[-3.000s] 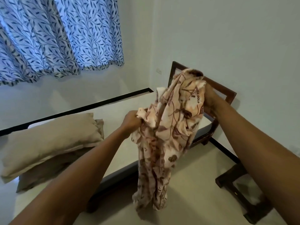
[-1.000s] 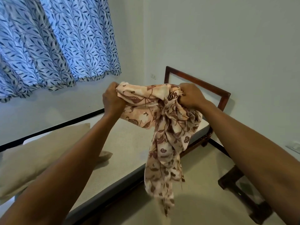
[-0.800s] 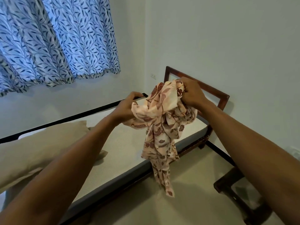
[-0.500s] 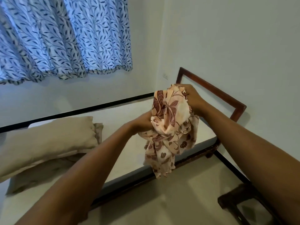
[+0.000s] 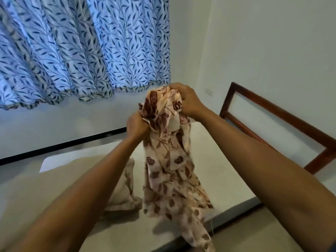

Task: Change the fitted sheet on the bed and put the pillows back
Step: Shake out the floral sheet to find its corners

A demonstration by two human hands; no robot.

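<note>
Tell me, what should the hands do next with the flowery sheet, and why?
Probably pull the hands apart to spread it. The left hand and right hand both grip the flowery sheet close together at its bunched top, and the rest hangs crumpled over the mattress.

Floral sheet (image 5: 169, 170), bunched: 1, centre.
Hands: 2, namely left hand (image 5: 136, 124) and right hand (image 5: 185, 100).
Blue leaf-print curtain (image 5: 81, 48): 1, far left.
Mattress (image 5: 209, 160): 1.
Wooden bed-end frame (image 5: 272, 113): 1, right.
Beige pillow (image 5: 125, 188): 1 certain, near left; any second is hidden behind the forearm and cannot be counted.
Wall socket (image 5: 209, 91): 1, far, right of the curtain.
</note>
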